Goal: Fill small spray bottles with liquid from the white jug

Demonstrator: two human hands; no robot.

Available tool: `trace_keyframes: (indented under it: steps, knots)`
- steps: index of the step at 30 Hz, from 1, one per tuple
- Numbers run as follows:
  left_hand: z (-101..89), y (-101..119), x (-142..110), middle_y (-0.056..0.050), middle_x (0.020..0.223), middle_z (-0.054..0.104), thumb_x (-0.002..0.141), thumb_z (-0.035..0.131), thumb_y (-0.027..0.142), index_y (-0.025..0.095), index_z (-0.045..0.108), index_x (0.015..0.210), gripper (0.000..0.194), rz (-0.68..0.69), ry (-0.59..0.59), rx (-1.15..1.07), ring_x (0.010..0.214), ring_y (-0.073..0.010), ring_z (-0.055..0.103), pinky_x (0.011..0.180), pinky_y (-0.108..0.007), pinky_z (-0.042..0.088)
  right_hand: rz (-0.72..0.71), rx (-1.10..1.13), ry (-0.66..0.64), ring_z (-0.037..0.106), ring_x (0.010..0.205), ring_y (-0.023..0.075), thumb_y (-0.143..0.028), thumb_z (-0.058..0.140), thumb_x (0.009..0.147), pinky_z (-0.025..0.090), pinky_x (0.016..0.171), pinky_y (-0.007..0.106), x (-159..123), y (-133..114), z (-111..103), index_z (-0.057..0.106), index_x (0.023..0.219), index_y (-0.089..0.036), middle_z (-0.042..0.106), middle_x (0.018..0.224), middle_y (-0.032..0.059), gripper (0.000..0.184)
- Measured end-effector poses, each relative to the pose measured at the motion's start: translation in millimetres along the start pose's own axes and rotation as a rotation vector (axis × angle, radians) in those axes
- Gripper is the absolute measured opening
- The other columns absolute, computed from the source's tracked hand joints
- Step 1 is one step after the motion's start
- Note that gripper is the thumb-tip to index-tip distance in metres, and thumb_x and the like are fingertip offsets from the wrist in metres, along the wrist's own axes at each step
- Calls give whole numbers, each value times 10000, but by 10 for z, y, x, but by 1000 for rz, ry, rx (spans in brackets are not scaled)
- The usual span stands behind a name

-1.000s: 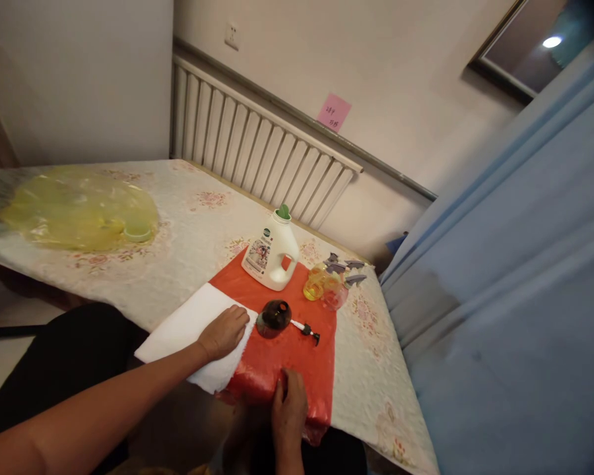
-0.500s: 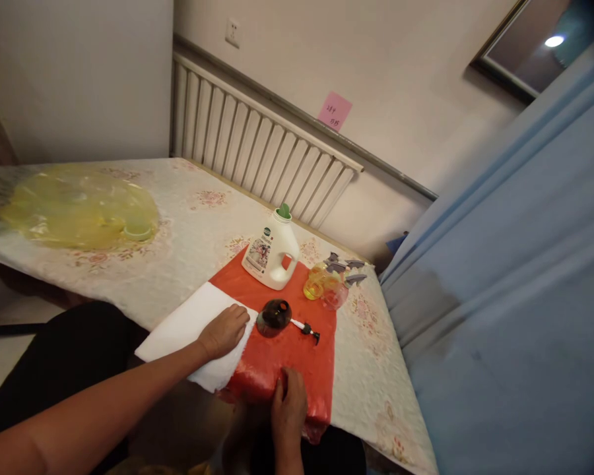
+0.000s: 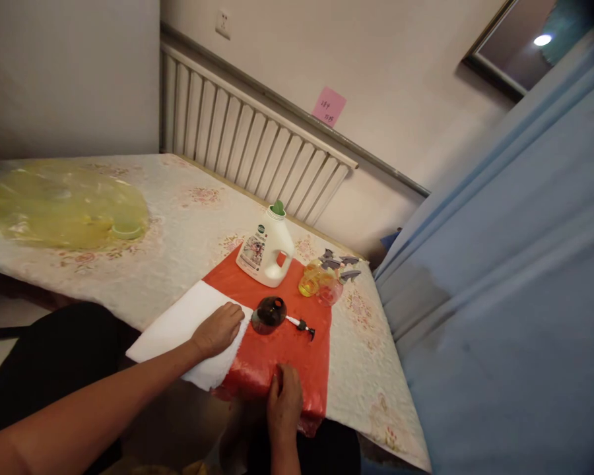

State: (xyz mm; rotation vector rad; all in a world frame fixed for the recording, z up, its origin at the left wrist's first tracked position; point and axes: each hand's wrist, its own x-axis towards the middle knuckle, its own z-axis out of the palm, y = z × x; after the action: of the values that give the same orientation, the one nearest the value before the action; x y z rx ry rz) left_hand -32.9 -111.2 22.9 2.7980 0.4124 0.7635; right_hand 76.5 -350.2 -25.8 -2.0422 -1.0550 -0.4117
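Observation:
My left hand (image 3: 221, 328) rests on a folded white paper towel (image 3: 175, 323), fingers bent loosely near its right edge and not gripping anything I can see. On the front of the red plastic sheet (image 3: 307, 359) lies my right hand (image 3: 284, 399), thumb and fingers slightly apart with nothing visible between them. Just beyond the hands is a rounded dark bottle (image 3: 269, 315), open at the top. Beside it on the sheet lies a black pump head (image 3: 304, 328) with a white tube. Farther back stands a white detergent jug (image 3: 264, 254) with something green in its mouth.
Yellow and pink spray bottles (image 3: 319, 280) with grey trigger heads cluster at the sheet's back right. A yellow plastic bag (image 3: 64, 208) covers the left of the flowered tablecloth (image 3: 178, 231). A radiator (image 3: 247, 132) runs behind; a blue curtain (image 3: 499, 264) hangs right.
The view has turned slightly, shifting everything a little left in the picture. Both hands keep their places on the towel and the red sheet.

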Motion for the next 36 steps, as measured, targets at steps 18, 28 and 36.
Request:
trace_keyframes:
  steps: [18,28,36]
  knots:
    - [-23,11,17,-75,899,562,918,428,103,176,556,878,153,-6,-13,-12,903,-239,501,844,-383,441,139,166,44,686,916,215,-265,451,947,529,833,333,92,-85,-133,678,1038,-175,721,989,106,261]
    - [4,-5,4,-76,897,564,905,431,99,180,565,877,159,-5,-2,-29,887,-242,497,832,-382,434,144,15,101,631,956,257,-300,474,884,478,857,381,774,265,-353,657,1034,-167,703,996,123,272]
    - [20,-13,-12,-98,920,572,906,427,101,175,569,877,162,-2,-17,9,888,-257,489,825,-402,437,55,-174,-115,543,1052,309,-220,592,732,395,907,425,1249,500,-139,675,1144,-179,684,1080,120,423]
